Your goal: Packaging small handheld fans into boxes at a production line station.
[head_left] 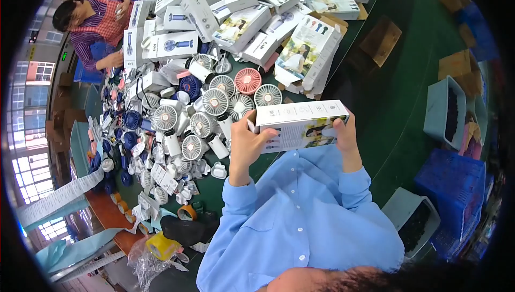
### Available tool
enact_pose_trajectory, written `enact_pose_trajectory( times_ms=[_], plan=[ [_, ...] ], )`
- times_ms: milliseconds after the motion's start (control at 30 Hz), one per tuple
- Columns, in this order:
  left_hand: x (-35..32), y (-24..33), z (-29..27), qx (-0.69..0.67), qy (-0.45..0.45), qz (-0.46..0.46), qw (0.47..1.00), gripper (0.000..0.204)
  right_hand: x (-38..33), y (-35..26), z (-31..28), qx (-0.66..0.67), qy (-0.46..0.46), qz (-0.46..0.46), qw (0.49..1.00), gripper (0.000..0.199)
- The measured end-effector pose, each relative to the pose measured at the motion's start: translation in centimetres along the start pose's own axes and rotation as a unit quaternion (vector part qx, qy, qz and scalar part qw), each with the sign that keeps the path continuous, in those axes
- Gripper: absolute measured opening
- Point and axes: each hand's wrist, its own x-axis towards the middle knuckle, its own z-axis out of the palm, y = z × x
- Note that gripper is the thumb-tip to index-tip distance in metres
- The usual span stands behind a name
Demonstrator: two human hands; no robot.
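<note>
A white printed carton (301, 111) is held up in front of my chest, its long side level, with a photo on the face turned toward me. My left hand (250, 140) grips its left end, the thumb lying on the printed face. At the opposite end, my right hand (345, 133) holds the corner with its thumb over the edge. Whether anything is inside the carton cannot be seen. Just beyond and left of it, handheld fans lie in a heap, among them a pink fan (248, 80) and a white fan (267, 95).
Fan boxes (170, 45) are piled at the far side of the green table. Across the table stands a person (102, 18) in a checked garment. Tape rolls (186, 212) lie at the near left. Grey bins (445, 112) and a blue crate (449, 198) stand at the right.
</note>
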Motion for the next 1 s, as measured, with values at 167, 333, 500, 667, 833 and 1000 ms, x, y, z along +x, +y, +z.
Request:
enact_pose_trajectory(
  times_ms=[167, 333, 500, 667, 833, 1000],
  plan=[
    [0.5, -1.1, 0.5, 0.070, -0.012, 0.024, 0.997, 0.041, -0.2, 0.1, -0.9, -0.006, 0.030, 0.000, 1.000, 0.076],
    [-0.3, -0.5, 1.0, 0.021, -0.018, 0.042, 0.999, 0.049, 0.2, -0.9, -1.4, -0.016, 0.001, -0.006, 1.000, 0.076],
    [-0.5, -0.4, 1.3, 0.040, -0.055, 0.040, 0.997, 0.049, 0.9, -0.5, -2.7, 0.002, 0.013, -0.003, 1.000, 0.076],
    [-1.3, -0.7, 1.2, 0.039, -0.154, 0.007, 0.987, 0.050, 0.6, -0.4, -4.2, 0.032, 0.013, 0.043, 0.998, 0.070],
    [-1.3, -1.0, 0.5, 0.051, -0.169, -0.008, 0.984, 0.047, 0.2, 0.0, -4.0, 0.047, 0.008, 0.069, 0.996, 0.068],
    [-1.1, -0.5, -0.4, 0.074, -0.181, 0.018, 0.981, 0.048, 0.3, 0.1, -3.7, 0.054, -0.004, 0.066, 0.996, 0.066]
  ],
)
